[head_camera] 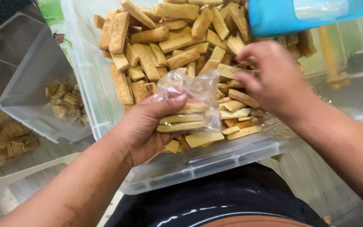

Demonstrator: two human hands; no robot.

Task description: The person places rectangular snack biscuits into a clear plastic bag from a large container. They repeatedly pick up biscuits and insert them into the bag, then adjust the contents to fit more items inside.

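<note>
Biscuit sticks (164, 50) in a bin (215, 157), smaller tub (26, 84) to its left.

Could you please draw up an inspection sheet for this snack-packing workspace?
Surface: wooden floor, partly visible.
Job's things: clear plastic bag holding a few biscuit sticks; clear bin heaped with biscuit sticks.
Clutter: blue scoop over the bin.
Grippers: left hand grips the bag; right hand picks at sticks by its mouth.
Cables: nothing seen.
Surroundings: second clear bin with packed bundles, left.
</note>
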